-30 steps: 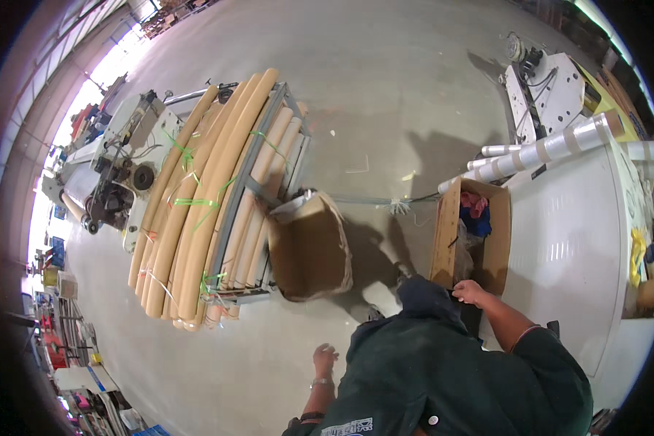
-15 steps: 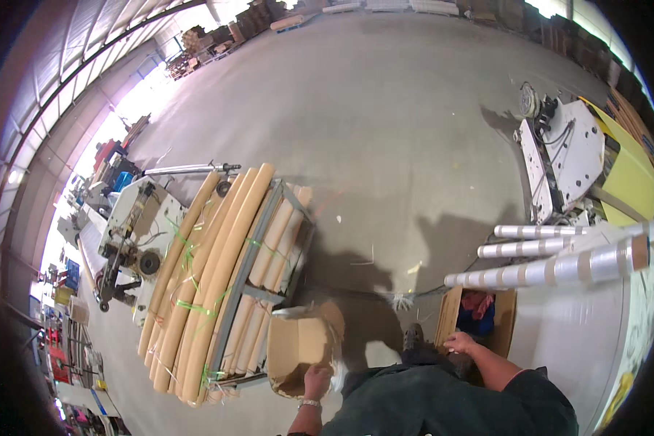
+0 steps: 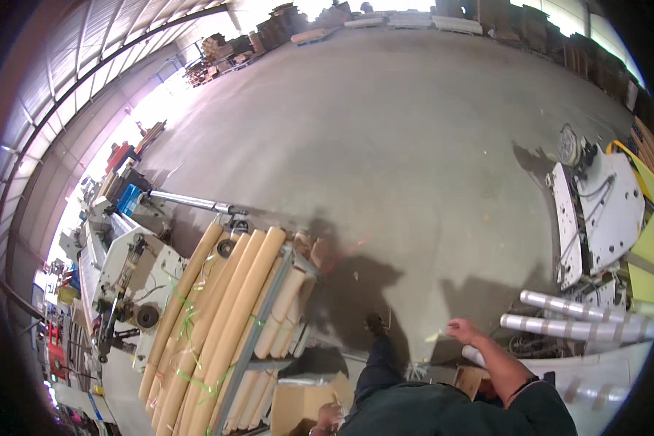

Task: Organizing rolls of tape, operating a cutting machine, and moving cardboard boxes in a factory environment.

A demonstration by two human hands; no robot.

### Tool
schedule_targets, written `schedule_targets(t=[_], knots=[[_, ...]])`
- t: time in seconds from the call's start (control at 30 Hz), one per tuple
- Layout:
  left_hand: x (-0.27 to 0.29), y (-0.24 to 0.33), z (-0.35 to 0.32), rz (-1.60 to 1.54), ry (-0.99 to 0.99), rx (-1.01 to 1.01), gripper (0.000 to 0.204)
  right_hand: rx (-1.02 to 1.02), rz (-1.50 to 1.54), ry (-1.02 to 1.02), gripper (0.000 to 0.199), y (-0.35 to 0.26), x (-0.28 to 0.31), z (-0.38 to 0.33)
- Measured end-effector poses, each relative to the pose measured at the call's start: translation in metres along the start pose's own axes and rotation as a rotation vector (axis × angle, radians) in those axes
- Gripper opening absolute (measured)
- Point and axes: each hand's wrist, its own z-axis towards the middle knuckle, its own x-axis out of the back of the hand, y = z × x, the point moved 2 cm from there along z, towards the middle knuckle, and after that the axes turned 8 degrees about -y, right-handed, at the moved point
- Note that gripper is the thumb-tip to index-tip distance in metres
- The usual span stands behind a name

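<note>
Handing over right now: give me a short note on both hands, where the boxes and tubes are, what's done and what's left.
Left hand: low at the picture's bottom edge, touching the open cardboard box beside the rack of long cardboard tubes; grip unclear.
Right hand: open, empty, raised above a second cardboard box, near the white rolls.
Done: nothing visibly carried or loaded.
Left: probably get a firm hold on the left box; the pictures do not show what it contains.

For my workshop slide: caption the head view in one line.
Person mid-stride on a workshop floor, right hand raised and empty, left hand by a cardboard box, beside a rack of long cardboard tubes.
</note>
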Motion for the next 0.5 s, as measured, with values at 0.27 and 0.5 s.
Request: schedule_targets(t=[0.27, 0.5], knots=[[0.145, 0.309, 0.245, 0.056, 0.397, -0.176, 0.036, -0.534, -0.403, -0.359, 0.027, -0.032, 0.059, 0.058], [0.217, 0.635, 0.394, -0.119, 0.429, -0.363, 0.032, -0.572, -0.015, -0.168, 0.032, -0.079, 0.099, 0.170]])
